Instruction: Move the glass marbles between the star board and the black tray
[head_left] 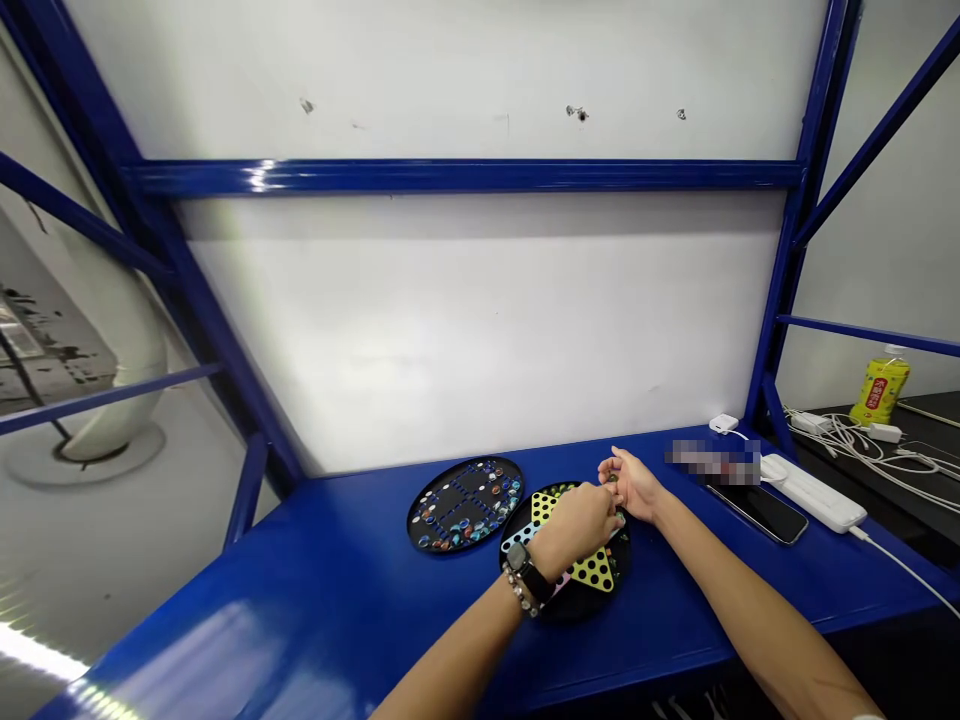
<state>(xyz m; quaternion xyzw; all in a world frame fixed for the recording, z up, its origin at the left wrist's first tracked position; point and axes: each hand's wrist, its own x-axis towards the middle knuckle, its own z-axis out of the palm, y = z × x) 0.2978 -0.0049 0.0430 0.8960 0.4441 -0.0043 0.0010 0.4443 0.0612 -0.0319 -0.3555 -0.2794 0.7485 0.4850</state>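
Note:
A round black Chinese checkers board [596, 572] with a coloured star full of holes lies on the blue table. Over it reaches my left hand [579, 522], wearing a watch and a beaded bracelet. Its fingers are pinched together beside my right hand, and what they hold is hidden. My right hand [636, 487] is cupped at the board's far right edge, palm turned inward, with a small greenish marble [613, 478] at its fingers. Dark marbles [621, 540] lie along the board's right rim.
Left of the board, a second round black tray [414, 530] holds many coloured marbles. On the right lie a phone [761, 512], a white power strip [814, 492] and a white charger [724, 423]. Blue metal posts [784, 270] frame the table; a yellow bottle [881, 388] stands beyond.

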